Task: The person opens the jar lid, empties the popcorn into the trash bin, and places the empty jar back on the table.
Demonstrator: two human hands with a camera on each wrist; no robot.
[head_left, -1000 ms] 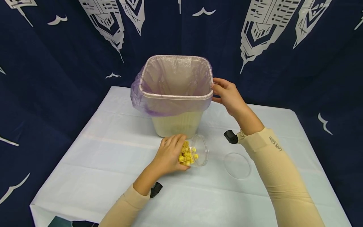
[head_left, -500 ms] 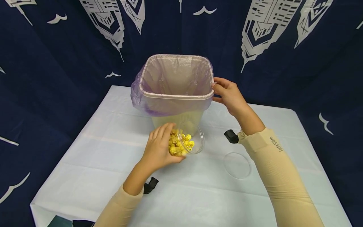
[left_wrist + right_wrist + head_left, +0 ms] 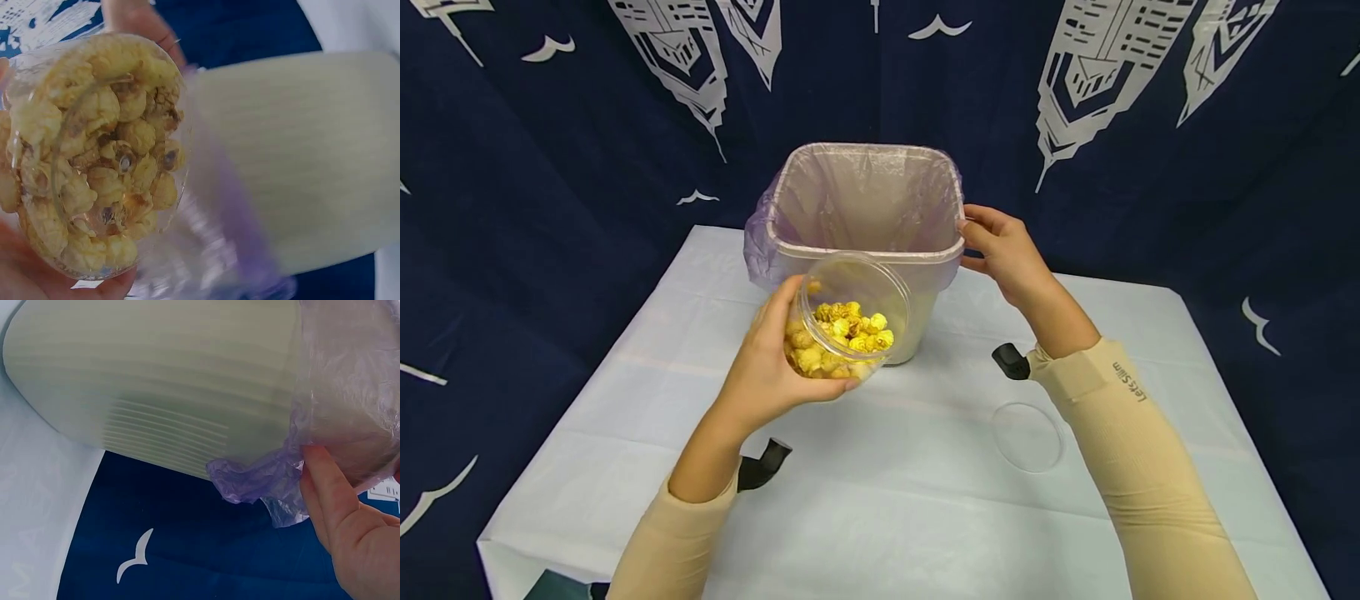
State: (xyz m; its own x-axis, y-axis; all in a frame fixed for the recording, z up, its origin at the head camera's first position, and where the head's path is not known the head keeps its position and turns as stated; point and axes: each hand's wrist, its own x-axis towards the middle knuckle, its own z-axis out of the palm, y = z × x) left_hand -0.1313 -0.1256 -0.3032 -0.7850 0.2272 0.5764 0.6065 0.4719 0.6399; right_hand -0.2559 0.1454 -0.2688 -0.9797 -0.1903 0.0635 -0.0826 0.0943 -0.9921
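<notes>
My left hand grips a clear plastic jar round its side, tilted with its open mouth facing up and to the right. Yellow popcorn lies in its lower part; the left wrist view shows the pieces through the jar's base. Just behind the jar stands a pale trash can, lined with a purple plastic bag folded over its rim. My right hand holds the can's right rim, thumb on the edge and fingers outside against the bag.
A clear round lid lies flat on the white-covered table, right of the jar. Behind the table hangs a dark blue cloth with white building and bird prints. A dark green object shows at the lower left edge.
My left hand has lifted the jar off the table, up and to the left, turning its mouth more upward; it now overlaps the can's front. My right hand has stayed at the rim.
</notes>
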